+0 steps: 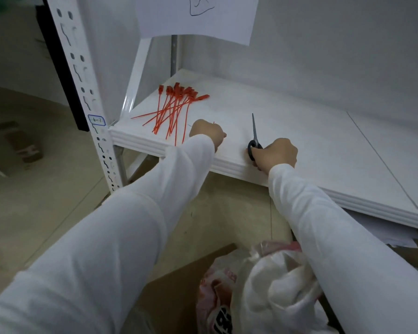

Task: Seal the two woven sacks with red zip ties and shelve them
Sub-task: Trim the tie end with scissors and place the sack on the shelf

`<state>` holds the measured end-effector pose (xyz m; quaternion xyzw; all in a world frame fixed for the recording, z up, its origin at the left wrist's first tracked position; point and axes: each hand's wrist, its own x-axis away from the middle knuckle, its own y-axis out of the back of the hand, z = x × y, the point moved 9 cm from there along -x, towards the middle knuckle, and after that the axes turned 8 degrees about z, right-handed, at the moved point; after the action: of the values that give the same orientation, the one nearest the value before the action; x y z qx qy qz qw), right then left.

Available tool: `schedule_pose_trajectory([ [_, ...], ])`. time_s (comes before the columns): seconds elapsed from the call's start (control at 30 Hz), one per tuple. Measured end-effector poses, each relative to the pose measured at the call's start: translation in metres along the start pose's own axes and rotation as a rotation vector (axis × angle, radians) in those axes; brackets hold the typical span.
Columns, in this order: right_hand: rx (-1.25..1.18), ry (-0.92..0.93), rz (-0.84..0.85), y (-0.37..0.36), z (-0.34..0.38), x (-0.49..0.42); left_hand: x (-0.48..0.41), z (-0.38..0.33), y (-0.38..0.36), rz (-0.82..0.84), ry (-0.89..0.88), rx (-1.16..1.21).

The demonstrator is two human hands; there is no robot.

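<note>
A bundle of several red zip ties (pixel 174 109) lies fanned out on the white shelf (pixel 299 131), near its left front corner. My left hand (pixel 208 132) rests on the shelf just right of the bundle, fingers curled, with a thin red tip showing above it. My right hand (pixel 275 154) grips the black handles of a pair of scissors (pixel 254 138) at the shelf's front edge, blades pointing away. A white woven sack (pixel 270 292) with pink and red printing sits below on the floor, its top bunched, under my right forearm.
A white perforated upright (pixel 87 92) carries the shelf at the left, with a small blue-framed label (pixel 96 120). A sheet of paper (pixel 196 18) hangs above the shelf. Flat brown cardboard (pixel 179 285) lies on the floor beside the sack. Papers (pixel 391 235) lie under the shelf.
</note>
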<state>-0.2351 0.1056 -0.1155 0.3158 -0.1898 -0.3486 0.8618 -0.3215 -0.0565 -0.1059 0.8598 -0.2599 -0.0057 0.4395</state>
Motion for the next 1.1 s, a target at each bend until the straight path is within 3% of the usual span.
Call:
schedule_pose_trajectory([
  [0.07, -0.004, 0.000, -0.031, 0.001, 0.006, -0.008, -0.006, -0.001, 0.007, -0.039, 0.003, -0.019],
  [0.13, 0.018, -0.003, -0.046, 0.002, 0.013, -0.012, -0.020, 0.000, 0.003, -0.041, -0.008, 0.174],
  [0.2, 0.037, -0.016, -0.052, 0.001, 0.018, -0.015, -0.024, 0.011, 0.000, -0.015, 0.126, 0.441],
  [0.3, 0.028, -0.043, -0.067, -0.003, 0.020, -0.023, -0.022, 0.006, 0.004, -0.036, 0.019, 0.244],
  [0.33, 0.017, -0.050, -0.076, -0.005, 0.020, -0.025, -0.026, 0.010, 0.008, -0.041, 0.046, 0.250],
  [0.37, 0.003, -0.058, -0.085, -0.006, 0.020, -0.027, -0.039, 0.018, 0.007, -0.037, 0.098, 0.412],
  [0.4, -0.012, -0.064, -0.090, -0.008, 0.019, -0.029, -0.045, 0.020, 0.009, -0.060, 0.047, 0.443],
  [0.5, -0.041, -0.057, -0.092, -0.014, 0.021, -0.033, -0.049, 0.023, 0.012, -0.038, 0.051, 0.180],
  [0.53, -0.045, -0.049, -0.090, -0.016, 0.023, -0.034, -0.050, 0.030, 0.013, -0.049, 0.076, 0.329],
  [0.63, -0.063, -0.005, -0.085, -0.021, 0.028, -0.035, -0.063, 0.029, 0.005, 0.016, 0.072, 0.267],
  [0.7, -0.085, 0.029, -0.078, -0.024, 0.027, -0.033, -0.065, 0.036, 0.011, -0.090, 0.074, 0.512],
  [0.8, -0.098, 0.101, -0.100, -0.027, 0.025, -0.028, -0.062, 0.036, 0.022, -0.277, 0.081, 0.346],
  [0.97, -0.111, 0.130, -0.153, -0.029, 0.022, -0.028, -0.064, 0.014, 0.016, -0.317, -0.042, -0.068],
  [1.1, -0.107, 0.138, -0.152, -0.028, 0.023, -0.028, -0.066, 0.009, 0.007, -0.320, -0.007, -0.246],
])
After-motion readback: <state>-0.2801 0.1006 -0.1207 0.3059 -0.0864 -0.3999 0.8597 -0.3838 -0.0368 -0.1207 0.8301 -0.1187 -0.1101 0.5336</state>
